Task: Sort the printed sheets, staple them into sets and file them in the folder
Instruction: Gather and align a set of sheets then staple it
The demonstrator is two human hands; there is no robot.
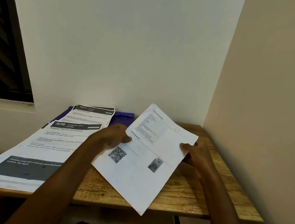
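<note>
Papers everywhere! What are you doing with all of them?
A person is sorting printed sheets at a wooden table. Both hands hold one set of sheets tilted above the table: the left hand pinches its left edge and the right hand holds its right edge. The top page shows a QR code and a small photo. On the left lie two more piles, one headed 3638 and behind it one headed 1573, which rests on a purple folder. No stapler is in view.
</note>
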